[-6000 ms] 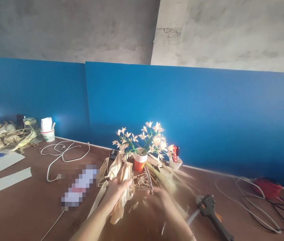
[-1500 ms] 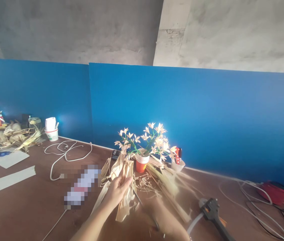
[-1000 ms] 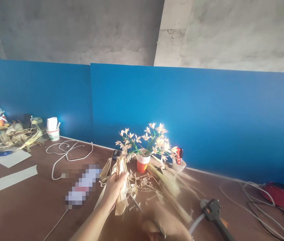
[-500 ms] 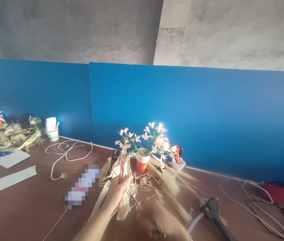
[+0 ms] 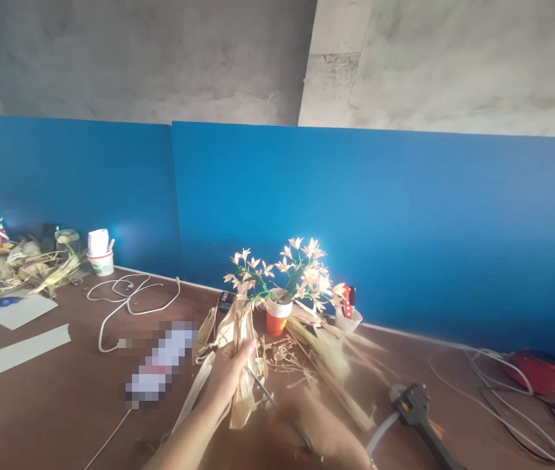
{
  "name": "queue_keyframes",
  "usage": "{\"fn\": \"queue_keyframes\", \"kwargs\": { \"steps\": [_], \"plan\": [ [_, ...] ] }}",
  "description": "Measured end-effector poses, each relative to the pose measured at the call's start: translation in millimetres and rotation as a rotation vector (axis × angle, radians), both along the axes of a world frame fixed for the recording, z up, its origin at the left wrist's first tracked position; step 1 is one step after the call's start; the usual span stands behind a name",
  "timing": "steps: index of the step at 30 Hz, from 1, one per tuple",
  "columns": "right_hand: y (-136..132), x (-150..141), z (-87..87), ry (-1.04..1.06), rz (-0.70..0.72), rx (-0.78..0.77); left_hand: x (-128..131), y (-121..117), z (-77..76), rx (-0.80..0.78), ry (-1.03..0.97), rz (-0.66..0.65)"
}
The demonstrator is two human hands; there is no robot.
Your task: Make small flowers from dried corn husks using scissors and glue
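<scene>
My left hand [image 5: 226,377] is closed round a bundle of dry corn husks [image 5: 241,339], held upright over the brown table [image 5: 52,405]. My right hand [image 5: 319,431] sits low at the frame's bottom edge, gripping a pair of scissors [image 5: 268,395] whose thin blades point up-left into the husks. Just behind stands an orange paper cup [image 5: 275,314] holding cream husk flowers on green stems [image 5: 287,267]. Loose husk strips and scraps [image 5: 324,362] lie around the cup.
A black glue gun [image 5: 417,411] lies at the right, with white cables [image 5: 503,398] and a red object [image 5: 539,371] beyond. A white cable [image 5: 125,297], a white cup [image 5: 100,261], paper sheets [image 5: 15,352] and more husks [image 5: 27,271] sit at the left. A blue panel [image 5: 356,222] backs the table.
Over six seconds my right hand drew back toward me and took up the scissors. In the last second the husk bundle dipped slightly; hands have barely shifted otherwise.
</scene>
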State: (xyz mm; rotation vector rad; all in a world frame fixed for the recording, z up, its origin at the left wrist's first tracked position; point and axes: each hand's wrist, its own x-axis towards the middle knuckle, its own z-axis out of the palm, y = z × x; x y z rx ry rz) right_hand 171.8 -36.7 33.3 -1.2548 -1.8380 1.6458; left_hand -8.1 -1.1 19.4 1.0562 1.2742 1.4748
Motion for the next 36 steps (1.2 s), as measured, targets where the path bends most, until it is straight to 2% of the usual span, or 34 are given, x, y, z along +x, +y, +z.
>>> {"fn": "queue_keyframes", "kwargs": {
  "steps": [5, 13, 19, 24, 30, 36],
  "plan": [
    [-1.4, -2.4, 2.1, 0.013, -0.011, -0.005, 2.6, -2.1, 0.6, -0.020, -0.139, -0.019],
    [-4.5, -13.4, 7.6, 0.051, -0.022, -0.014, 3.5, -1.3, -7.0, -0.007, -0.163, 0.062],
    [-5.6, -16.2, 15.2, 0.083, -0.013, 0.007, 4.0, -2.8, -7.8, -0.020, -0.166, 0.064],
    [-4.3, -17.8, 7.9, 0.071, -0.036, -0.043, 5.2, -3.0, -9.1, -0.035, -0.243, 0.061],
    [-4.3, -23.8, 2.1, 0.087, -0.029, 0.007, 8.8, -1.3, -8.3, -0.063, -0.370, 0.134],
    [-3.1, -24.6, -15.3, 0.113, -0.073, -0.016, 9.2, 0.4, -12.8, -0.041, -0.350, 0.166]
  ]
}}
